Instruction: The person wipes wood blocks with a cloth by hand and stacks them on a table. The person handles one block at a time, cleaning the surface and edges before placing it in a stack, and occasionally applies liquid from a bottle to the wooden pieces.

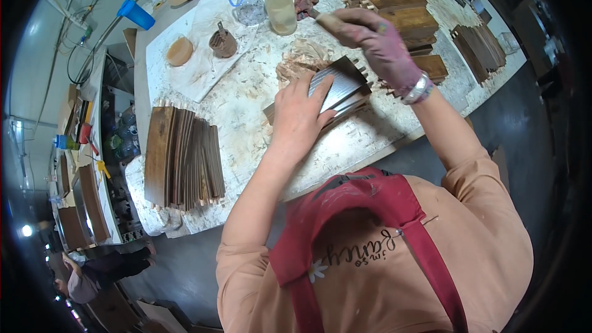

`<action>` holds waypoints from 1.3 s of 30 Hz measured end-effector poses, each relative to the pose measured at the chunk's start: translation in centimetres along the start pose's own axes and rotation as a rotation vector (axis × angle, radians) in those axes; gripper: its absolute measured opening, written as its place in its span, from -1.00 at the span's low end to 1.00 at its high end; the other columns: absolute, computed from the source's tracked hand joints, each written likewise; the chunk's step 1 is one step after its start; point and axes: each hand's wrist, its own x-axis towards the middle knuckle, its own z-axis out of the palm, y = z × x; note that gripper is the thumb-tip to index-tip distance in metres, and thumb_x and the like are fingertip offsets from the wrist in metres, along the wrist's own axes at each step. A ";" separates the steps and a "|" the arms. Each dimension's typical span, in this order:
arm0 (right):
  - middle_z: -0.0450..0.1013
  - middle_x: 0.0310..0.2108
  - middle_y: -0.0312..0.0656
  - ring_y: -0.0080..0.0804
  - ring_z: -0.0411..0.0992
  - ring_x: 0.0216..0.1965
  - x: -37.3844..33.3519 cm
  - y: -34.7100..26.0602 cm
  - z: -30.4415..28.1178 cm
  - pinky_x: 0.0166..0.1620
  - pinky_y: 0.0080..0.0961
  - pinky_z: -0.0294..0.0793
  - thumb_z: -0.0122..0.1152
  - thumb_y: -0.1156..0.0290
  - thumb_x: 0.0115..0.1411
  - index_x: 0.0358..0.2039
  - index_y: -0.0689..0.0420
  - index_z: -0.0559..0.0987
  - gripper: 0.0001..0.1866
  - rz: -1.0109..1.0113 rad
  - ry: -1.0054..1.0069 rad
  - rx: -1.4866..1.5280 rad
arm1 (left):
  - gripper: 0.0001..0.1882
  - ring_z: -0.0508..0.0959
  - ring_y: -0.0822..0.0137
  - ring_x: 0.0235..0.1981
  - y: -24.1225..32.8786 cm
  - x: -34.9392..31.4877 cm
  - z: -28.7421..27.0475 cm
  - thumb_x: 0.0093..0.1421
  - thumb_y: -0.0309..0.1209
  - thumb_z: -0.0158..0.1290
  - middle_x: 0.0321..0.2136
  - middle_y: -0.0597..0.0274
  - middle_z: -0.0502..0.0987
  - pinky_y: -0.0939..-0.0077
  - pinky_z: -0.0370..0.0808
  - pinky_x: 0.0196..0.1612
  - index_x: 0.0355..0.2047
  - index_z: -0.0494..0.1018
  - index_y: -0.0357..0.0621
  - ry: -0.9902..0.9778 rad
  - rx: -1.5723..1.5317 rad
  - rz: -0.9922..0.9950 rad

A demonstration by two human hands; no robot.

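Note:
My bare left hand (298, 111) rests on top of a dark, glossy wooden board (343, 80) with notched ends, its fingers spread over the surface. At least one more board shows beneath it. My right hand (382, 49), in a stained purple glove, is raised above the board's far right end. Its fingers are closed round a tan-handled tool (333, 24), possibly a brush; motion and the angle blur its head. Just past the tool's tip lies a crumpled dark-red cloth or glove (305, 1). A crumpled, stained rag (302, 58) sits behind the board.
A stack of thin brown boards (182, 157) stands at the left; more boards (401, 12) lie at the back right. Behind are a glass bottle (279, 3), a blue-topped jug (248, 7), a brown cup (222, 44) and a round tan lid (179, 52). Another person (92, 277) is far left.

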 end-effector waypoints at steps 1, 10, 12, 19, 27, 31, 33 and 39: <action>0.55 -0.16 -0.23 -0.49 0.48 -0.14 -0.3 -0.3 -1.0 -0.04 -0.56 0.48 0.25 0.22 0.24 -0.02 0.19 0.57 -0.62 0.001 0.059 0.002 | -0.34 0.46 -0.10 -0.02 0.2 0.0 -1.4 -0.06 -0.34 0.32 0.04 -0.06 0.42 0.14 0.42 0.03 0.10 0.41 -0.10 0.025 0.006 0.001; 0.43 0.06 -0.16 -0.36 0.42 0.04 -7.1 4.0 -8.3 0.05 -0.37 0.49 0.12 0.24 0.34 0.14 0.11 0.42 -0.59 0.375 0.127 0.866 | -0.37 0.44 -0.09 0.06 -5.3 -8.6 -19.6 0.08 -0.33 0.25 0.11 -0.07 0.41 0.16 0.39 0.10 0.17 0.34 -0.16 0.107 0.535 -0.478; 0.44 0.05 -0.17 -0.34 0.45 0.01 -7.6 4.8 -7.7 0.03 -0.33 0.53 0.14 0.25 0.32 0.15 0.09 0.40 -0.57 0.442 0.053 0.964 | -0.35 0.41 -0.10 0.11 -7.4 -11.4 -19.8 0.13 -0.31 0.23 0.16 -0.10 0.36 0.18 0.37 0.14 0.21 0.30 -0.15 0.058 0.432 -0.597; 0.45 0.06 -0.20 -0.42 0.47 0.01 -9.1 1.6 -6.1 0.04 -0.42 0.51 0.12 0.24 0.32 0.16 0.16 0.40 -0.54 0.309 0.081 0.486 | -0.34 0.36 -0.08 0.18 -5.5 -9.5 -17.6 0.15 -0.31 0.20 0.21 -0.09 0.31 0.16 0.30 0.19 0.25 0.27 -0.13 0.185 0.748 -0.402; 0.45 0.00 -0.14 -0.26 0.42 0.04 -7.1 3.3 -4.1 0.14 -0.38 0.38 0.15 0.19 0.31 0.02 0.17 0.54 -0.62 0.069 0.110 -0.561 | -0.35 0.26 -0.06 0.21 -1.0 -1.4 1.0 0.16 -0.09 0.14 0.24 0.08 0.26 -0.04 0.21 0.21 0.25 0.29 0.06 -0.093 0.142 0.046; 0.44 -0.13 -0.03 -0.05 0.39 -0.12 -5.5 5.0 -3.6 -0.01 -0.25 0.39 0.12 0.18 0.27 -0.13 0.18 0.55 -0.67 -0.007 0.117 -0.747 | -0.35 0.30 -0.01 0.17 -0.4 -0.3 3.4 0.16 -0.11 0.14 0.27 0.12 0.23 -0.01 0.23 0.15 0.26 0.29 0.18 -0.159 0.277 0.088; 0.43 -0.14 -0.03 -0.10 0.39 -0.16 -6.0 6.6 -3.8 -0.06 -0.26 0.38 0.10 0.17 0.28 -0.15 0.20 0.52 -0.67 -0.182 0.072 -0.864 | -0.35 0.31 0.00 0.16 -0.5 -0.2 3.5 0.16 -0.12 0.14 0.27 0.14 0.22 0.02 0.24 0.13 0.26 0.28 0.21 -0.176 0.279 0.082; 0.42 -0.16 -0.07 -0.07 0.39 -0.14 -12.7 2.3 -5.1 -0.06 -0.23 0.42 0.17 0.31 0.23 -0.02 0.17 0.50 -0.66 -0.435 -0.202 -1.056 | -0.41 0.36 -0.05 0.15 -1.1 -0.2 2.5 0.24 -0.18 0.05 0.26 0.04 0.26 0.04 0.28 0.15 0.28 0.26 0.08 -0.245 0.143 0.055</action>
